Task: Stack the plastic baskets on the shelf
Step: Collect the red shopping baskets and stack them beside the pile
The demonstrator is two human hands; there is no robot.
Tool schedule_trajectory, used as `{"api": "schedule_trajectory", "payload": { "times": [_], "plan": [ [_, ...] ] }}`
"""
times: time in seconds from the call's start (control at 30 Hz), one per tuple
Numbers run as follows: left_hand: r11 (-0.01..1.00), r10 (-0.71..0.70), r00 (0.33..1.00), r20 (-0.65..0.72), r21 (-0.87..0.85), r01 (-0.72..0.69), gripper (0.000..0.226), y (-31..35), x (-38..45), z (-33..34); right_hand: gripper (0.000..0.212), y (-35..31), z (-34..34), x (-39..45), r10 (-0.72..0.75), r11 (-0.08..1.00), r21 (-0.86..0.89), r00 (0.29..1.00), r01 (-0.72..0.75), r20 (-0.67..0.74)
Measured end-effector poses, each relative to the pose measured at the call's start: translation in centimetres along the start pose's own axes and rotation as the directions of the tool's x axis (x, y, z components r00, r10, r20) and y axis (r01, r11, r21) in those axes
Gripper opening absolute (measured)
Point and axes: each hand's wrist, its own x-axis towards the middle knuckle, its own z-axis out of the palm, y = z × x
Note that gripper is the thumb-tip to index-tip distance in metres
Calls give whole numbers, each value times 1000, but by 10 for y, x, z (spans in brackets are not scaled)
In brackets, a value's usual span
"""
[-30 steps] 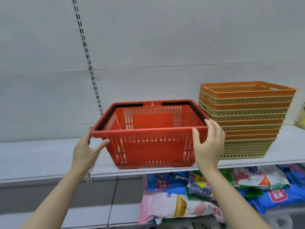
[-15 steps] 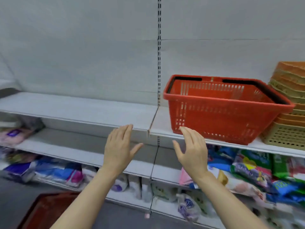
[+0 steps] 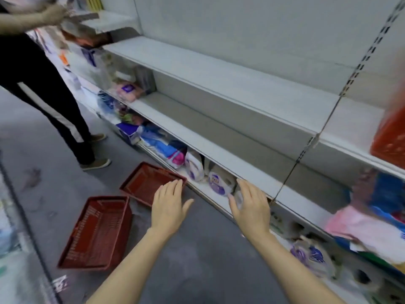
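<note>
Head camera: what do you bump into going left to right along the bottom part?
Near basket → far basket → left hand → right hand → pink pack.

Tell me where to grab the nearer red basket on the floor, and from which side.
Likely by the two long rims of the nearer basket, one hand each, coming down from above. It lies open side up on the floor, tilted slightly, with nothing inside. Both the left hand and right hand are open and empty.

Two red baskets (image 3: 96,232) on floor (image 3: 197,260)
</note>
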Motion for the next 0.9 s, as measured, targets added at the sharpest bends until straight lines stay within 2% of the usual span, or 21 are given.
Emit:
{"api": "schedule_trajectory", "payload": {
  "times": [0.13, 0.33, 0.67, 0.9],
  "plan": [
    [990, -141, 988, 67, 31, 139, 73, -47, -19, 31, 45, -24, 57, 0, -23, 1000, -3, 992, 23, 128],
    [977, -213, 968, 132, 55, 207, 71, -132, -33, 81, 47, -53, 156, -14, 11, 1000, -29, 950, -2, 313],
    [983, -173, 964, 203, 102, 155, 67, -292, -17, 185, 46, -99, 344, -42, 184, 981, -132, 900, -143, 396],
    [979, -185, 959, 213, 122, 162, 64, -365, 0, 284, 49, -86, 491, -60, 261, 965, -149, 861, -217, 437]
  ]
}}
